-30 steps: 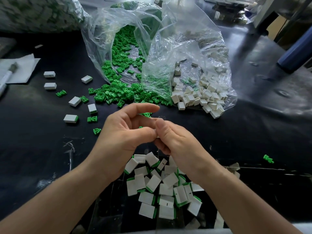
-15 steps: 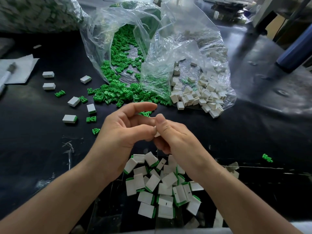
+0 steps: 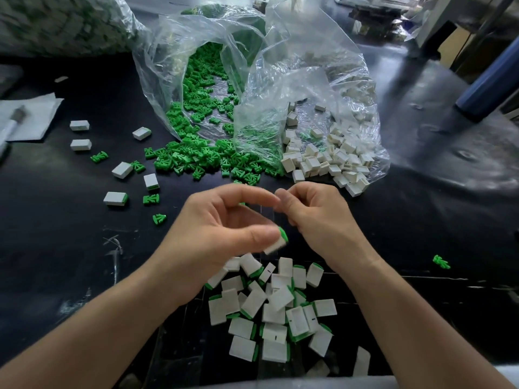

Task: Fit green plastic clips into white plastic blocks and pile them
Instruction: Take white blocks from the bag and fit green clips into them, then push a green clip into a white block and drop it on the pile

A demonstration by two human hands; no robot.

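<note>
On the dark desk (image 3: 421,220), far clear bags (image 3: 252,66) spill green clips (image 3: 202,161) and white blocks (image 3: 331,161); finished pieces pile (image 3: 275,310) near. The left hand (image 3: 222,231) pinches an assembled block (image 3: 278,242) just above that pile, apparently ready to drop; the right hand (image 3: 317,214), loosely curled, seems empty and would next fetch parts.

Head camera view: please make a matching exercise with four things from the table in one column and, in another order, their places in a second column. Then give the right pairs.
Things:
1. loose green clips
2. empty white blocks
3. assembled block
4. finished pile

Places:
A. nearest the person, below both hands
B. at the fingertips of the left hand
C. spilling from the left clear bag
D. spilling from the right clear bag

Pairs: 1-C, 2-D, 3-B, 4-A
</note>
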